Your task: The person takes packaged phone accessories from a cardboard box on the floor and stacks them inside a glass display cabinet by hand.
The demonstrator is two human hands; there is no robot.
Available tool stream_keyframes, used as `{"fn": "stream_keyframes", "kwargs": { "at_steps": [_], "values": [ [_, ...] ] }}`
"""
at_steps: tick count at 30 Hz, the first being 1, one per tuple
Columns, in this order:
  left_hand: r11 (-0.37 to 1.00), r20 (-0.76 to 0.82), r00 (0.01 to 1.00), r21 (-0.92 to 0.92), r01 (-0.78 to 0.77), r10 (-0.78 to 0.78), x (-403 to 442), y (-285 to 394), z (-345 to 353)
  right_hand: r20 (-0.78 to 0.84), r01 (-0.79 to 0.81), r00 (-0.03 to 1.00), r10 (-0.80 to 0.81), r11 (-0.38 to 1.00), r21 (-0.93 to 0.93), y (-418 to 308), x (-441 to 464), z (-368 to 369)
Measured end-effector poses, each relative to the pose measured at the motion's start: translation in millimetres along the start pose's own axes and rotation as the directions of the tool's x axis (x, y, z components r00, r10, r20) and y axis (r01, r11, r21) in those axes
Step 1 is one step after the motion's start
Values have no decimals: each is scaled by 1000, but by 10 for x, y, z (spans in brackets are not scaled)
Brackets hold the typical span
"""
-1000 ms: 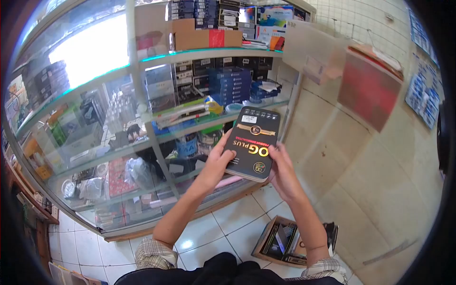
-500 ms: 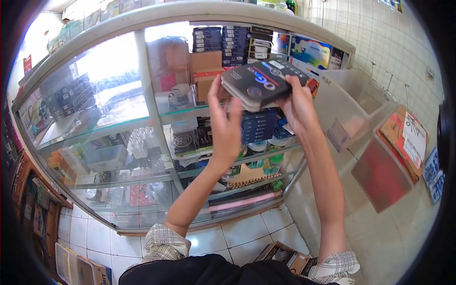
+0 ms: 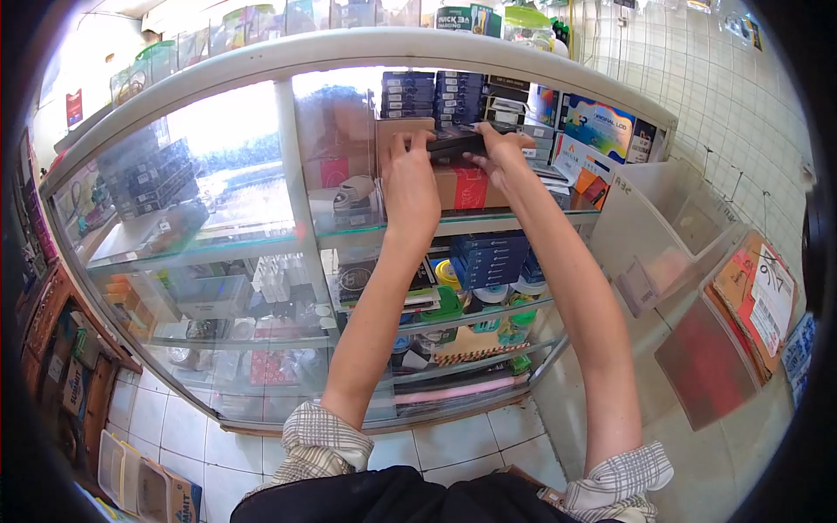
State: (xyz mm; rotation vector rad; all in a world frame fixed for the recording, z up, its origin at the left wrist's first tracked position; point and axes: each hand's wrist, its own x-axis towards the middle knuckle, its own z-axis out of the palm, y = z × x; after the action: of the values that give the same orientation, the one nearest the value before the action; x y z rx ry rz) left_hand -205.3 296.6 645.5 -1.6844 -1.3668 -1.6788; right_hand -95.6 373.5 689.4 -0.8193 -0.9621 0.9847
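Packaging, slim, flat and black, is held level between both hands at the upper part of a glass display cabinet with a pale frame. The left hand bends its fingers around the left end, while the right hand pinches the right end, some of its fingers reaching out to the side. A brown cardboard box with a red tape band lies just below and behind the hands, on a glass shelf with a teal edge; whether the pack touches it cannot be told. Beyond the pack rise stacks of small dark blue boxes, and to the right stands a multicoloured box marked "Original LCD". One level down, blue boxes with white print are piled between the forearms. Beside the cabinet's right end is a translucent plastic bin, next to a reddish see-through container with brown envelopes at its top.
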Motion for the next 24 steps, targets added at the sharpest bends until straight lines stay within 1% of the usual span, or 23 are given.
{"fn": "stream_keyframes", "kwargs": {
  "at_steps": [1, 2, 3, 4, 6, 7, 9, 10, 11, 12, 13, 15, 16, 18, 19, 21, 22, 24],
  "values": [
    [1000, 2, 1000, 3, 1, -1, 4, -5, -29, -16, -46, 999, 46, 997, -54, -48, -18, -17],
    [1000, 49, 999, 8, 22, -22, 11, -1, -67, -34, -92, 995, 89, 990, -107, -81, -26, -40],
    [999, 92, 995, 13, 42, -43, 23, 2, -96, -34, -92, 995, 89, 990, -107, -85, 11, -86],
    [999, 91, 995, 12, 42, -43, 31, -24, -86, 35, -72, 996, 80, 979, -189, -90, 70, -159],
    [998, 33, 997, 17, 63, -64, 42, -71, -51, 172, -14, 982, 78, 938, -346, -96, 192, -317],
    [998, 32, 998, 16, 62, -62, 47, -70, -52, 173, -11, 982, 75, 938, -345, -83, 254, -381],
    [994, 2, 999, 99, 36, -36, 40, -63, -64, 341, 176, 939, 40, 796, -580, -67, 332, -473],
    [994, 2, 999, 101, 34, -35, 35, -69, -47, 342, 177, 939, 40, 797, -578, -67, 347, -514],
    [990, 14, 998, 127, 64, -66, 25, -77, -14, 343, 278, 939, -36, 668, -691, -54, 351, -562],
    [984, 25, 995, 153, 93, -98, 17, -75, 11, 354, 359, 929, -110, 511, -781, -46, 327, -589],
    [984, 25, 995, 155, 93, -98, 6, -60, 21, 355, 359, 928, -109, 513, -780, -116, 205, -577],
    [961, 28, 994, 260, 96, -107, -24, -17, 48, 346, 373, 928, -138, 346, -861, -254, -3, -572],
    [961, 30, 994, 260, 94, -106, -45, -16, 98, 344, 370, 929, -137, 348, -862, -205, 0, -583],
    [924, -41, 996, 372, 85, -76, -88, -19, 192, 392, 500, 861, -324, 398, -769, -107, 10, -598],
    [925, -38, 996, 370, 85, -76, -97, -8, 198, 390, 497, 862, -323, 397, -771, -90, -3, -596],
    [865, -86, 991, 484, 129, -100, -105, 22, 185, 395, 498, 864, -311, 418, -760, -70, -37, -584],
    [866, -86, 991, 483, 130, -101, -105, -12, 199, 396, 498, 864, -310, 417, -760, -65, -39, -593],
    [917, -146, 987, 382, 112, -59, -86, -88, 201, 411, 507, 861, -300, 443, -739, -54, -36, -594]
  ]
}}
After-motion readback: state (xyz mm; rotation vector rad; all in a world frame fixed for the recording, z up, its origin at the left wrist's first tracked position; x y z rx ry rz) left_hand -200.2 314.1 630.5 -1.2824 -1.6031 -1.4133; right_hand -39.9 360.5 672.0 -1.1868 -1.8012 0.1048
